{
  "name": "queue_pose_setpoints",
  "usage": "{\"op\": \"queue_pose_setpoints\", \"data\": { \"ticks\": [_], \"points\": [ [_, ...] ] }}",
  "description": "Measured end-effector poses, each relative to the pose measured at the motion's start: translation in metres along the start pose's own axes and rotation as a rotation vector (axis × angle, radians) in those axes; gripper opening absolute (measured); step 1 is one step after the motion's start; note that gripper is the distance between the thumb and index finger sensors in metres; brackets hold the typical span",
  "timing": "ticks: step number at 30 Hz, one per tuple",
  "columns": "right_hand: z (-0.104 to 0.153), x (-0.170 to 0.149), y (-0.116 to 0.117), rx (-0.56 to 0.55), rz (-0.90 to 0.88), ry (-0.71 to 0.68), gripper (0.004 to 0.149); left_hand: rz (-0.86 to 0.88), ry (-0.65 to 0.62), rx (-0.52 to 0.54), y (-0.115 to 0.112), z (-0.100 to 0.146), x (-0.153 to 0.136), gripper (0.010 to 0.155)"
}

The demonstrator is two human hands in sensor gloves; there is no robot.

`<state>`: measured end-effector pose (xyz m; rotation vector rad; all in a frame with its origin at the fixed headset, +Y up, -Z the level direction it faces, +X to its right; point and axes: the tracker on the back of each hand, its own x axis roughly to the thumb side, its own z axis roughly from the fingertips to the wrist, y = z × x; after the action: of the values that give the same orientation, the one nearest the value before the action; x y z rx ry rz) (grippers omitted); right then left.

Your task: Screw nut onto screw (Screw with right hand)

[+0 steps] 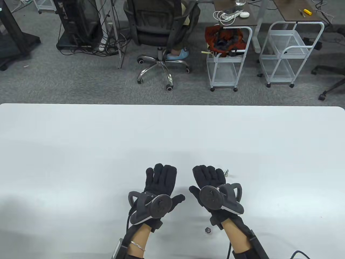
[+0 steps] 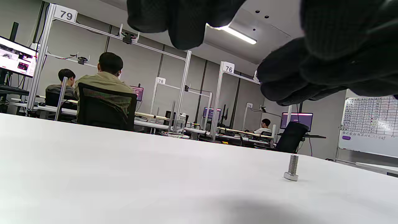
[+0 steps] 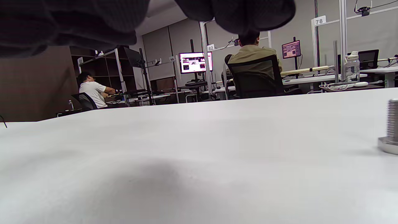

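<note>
A silver screw point(image 1: 226, 172) stands on its hex head on the white table point(image 1: 80, 151), just right of my right hand's fingertips. It also shows in the left wrist view point(image 2: 291, 168) and at the right edge of the right wrist view point(image 3: 391, 127). A small dark nut point(image 1: 208, 230) lies on the table near my right wrist. My left hand point(image 1: 161, 180) and right hand point(image 1: 207, 175) hover palm down side by side over the table, fingers stretched forward, holding nothing.
The table's far edge point(image 1: 172, 104) runs across the middle of the table view. Beyond it are an office chair point(image 1: 161, 35) and two white wire carts point(image 1: 229, 56) on the carpet.
</note>
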<state>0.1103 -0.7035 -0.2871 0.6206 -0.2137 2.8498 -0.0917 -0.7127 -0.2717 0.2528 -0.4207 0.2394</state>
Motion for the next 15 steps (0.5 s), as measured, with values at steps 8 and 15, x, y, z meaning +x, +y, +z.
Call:
{"op": "queue_pose_setpoints", "data": {
  "ticks": [8,15],
  "points": [
    [0.0004,-0.0021,-0.0005,0.003,-0.008,0.009,0.069,-0.009,-0.002,0.006,0.0,0.0006,0.0009,0.09],
    [-0.0006,-0.0039,0.0003,0.018,-0.019,0.016,0.069,0.003,-0.003,0.009,-0.0009,-0.0006,0.0005,0.09]
  ]
}}
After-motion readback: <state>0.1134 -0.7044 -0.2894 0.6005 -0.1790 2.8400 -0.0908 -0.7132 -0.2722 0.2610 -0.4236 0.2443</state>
